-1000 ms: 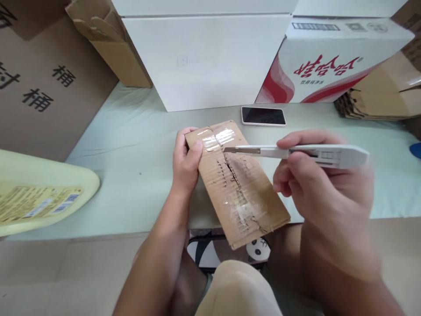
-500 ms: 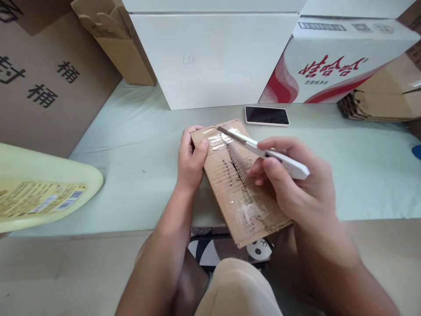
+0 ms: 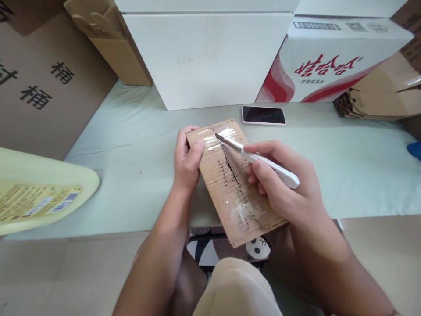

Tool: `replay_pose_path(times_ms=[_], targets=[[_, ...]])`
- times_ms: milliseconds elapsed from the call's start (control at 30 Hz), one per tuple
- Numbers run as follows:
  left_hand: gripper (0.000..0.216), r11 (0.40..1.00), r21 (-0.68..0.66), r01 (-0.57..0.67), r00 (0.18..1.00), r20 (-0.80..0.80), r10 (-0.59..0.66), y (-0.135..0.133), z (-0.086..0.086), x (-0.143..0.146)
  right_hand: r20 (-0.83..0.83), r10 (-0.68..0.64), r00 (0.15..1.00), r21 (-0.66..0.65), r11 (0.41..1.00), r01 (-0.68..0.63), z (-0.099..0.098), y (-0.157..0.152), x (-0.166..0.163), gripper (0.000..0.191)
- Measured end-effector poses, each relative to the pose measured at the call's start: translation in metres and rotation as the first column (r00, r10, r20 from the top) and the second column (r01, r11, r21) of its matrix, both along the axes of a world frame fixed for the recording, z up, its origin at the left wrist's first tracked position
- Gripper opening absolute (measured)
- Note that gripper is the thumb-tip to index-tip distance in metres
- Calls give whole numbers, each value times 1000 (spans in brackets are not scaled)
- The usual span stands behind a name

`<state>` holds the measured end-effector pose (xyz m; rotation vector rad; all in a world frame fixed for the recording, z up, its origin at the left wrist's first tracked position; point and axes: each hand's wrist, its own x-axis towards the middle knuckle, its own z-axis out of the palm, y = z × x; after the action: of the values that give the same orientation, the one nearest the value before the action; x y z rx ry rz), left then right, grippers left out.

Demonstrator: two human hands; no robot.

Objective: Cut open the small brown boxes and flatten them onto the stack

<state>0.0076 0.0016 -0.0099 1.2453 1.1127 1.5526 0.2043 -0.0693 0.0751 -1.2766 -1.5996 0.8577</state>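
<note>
The left grip (image 3: 188,160) is closed on the far left corner of a brown cardboard box (image 3: 215,193), thumb pressed on the upper face and fingers tucked behind the edge, probably so that the box cannot swing when the blade bears on it. That hold sits beside the strip of clear tape rather than across the middle line, which seems a sensible way to leave the blade a free path, though the thumb is near it. From the left grip the box slants down and to the right, its near end jutting past the edge of the pale green cloth (image 3: 131,140); whether its underside rests on anything, I cannot tell

The right grip (image 3: 286,180) is pinched around a white utility knife (image 3: 268,166), thumb and forefinger along the handle much as on a pen, presumably for fine aim. The blade reaches away from that grip, up and left, its tip at the taped far end of the dark, ragged line; whether it has bitten in is too fine to judge. The other fingers curl low over the box, perhaps for steadiness

Beyond both grips lies a phone (image 3: 263,115), flat before a white box (image 3: 210,61), apart from the knife. Well left of the left grip is a yellow-green container (image 3: 42,193), clear of either arm
</note>
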Motion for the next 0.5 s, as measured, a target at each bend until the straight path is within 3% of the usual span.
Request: replay_pose_path(times_ms=[300,500], targets=[[36,1000,-2,-13,1000,0,13,-1,3,1,-13,-12,1000,-44,999,12,-1,0,-1,13],[40,1000,-9,-7,1000,25,7,0,2,2,-208,-154,966,105,978,178,-9,-14,12,16]])
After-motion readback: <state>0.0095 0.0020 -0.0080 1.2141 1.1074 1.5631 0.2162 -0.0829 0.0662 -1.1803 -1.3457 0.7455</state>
